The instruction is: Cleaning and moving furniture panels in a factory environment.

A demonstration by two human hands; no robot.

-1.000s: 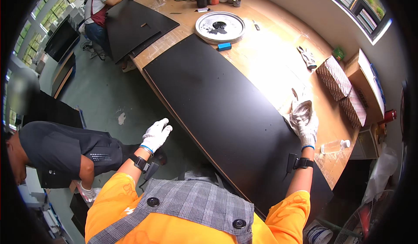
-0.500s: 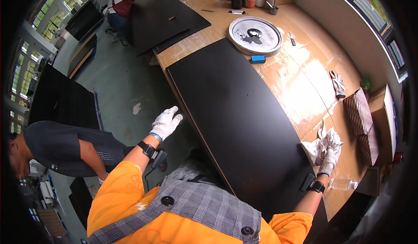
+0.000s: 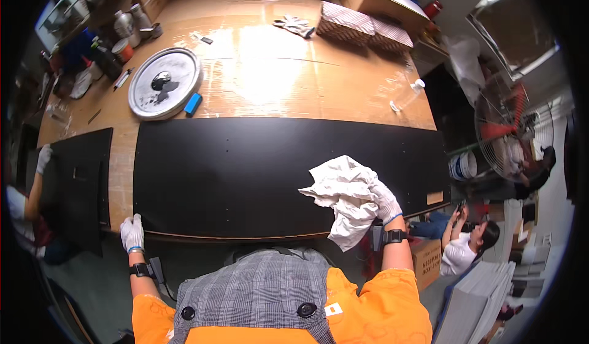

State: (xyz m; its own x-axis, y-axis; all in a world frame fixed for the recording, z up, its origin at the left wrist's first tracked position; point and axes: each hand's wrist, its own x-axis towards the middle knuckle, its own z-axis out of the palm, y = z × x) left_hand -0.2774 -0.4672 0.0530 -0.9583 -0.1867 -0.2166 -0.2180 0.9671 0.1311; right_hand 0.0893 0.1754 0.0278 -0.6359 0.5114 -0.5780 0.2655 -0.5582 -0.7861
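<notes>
In the head view, a large black panel (image 3: pixel 270 172) is seen lying flat on a wooden table (image 3: pixel 288 68), its long near edge at the table's front. The right hand (image 3: pixel 383 200), gloved in white, is closed around a crumpled white cloth (image 3: pixel 343 193), which is held over the right part of the panel and hangs past its near edge. The left hand (image 3: pixel 131 232), also gloved, is set on the panel's near left corner, fingers curled over the edge.

Beyond the panel, a round grey disc (image 3: pixel 164 83) lies on the table with a small blue block (image 3: pixel 192 103) just beside it. A pair of gloves (image 3: pixel 296 25) and two checked boxes (image 3: pixel 368 26) are seen at the far side. A second black panel (image 3: pixel 80 178) lies to the left, touched by another person's gloved hand (image 3: pixel 43 158).
</notes>
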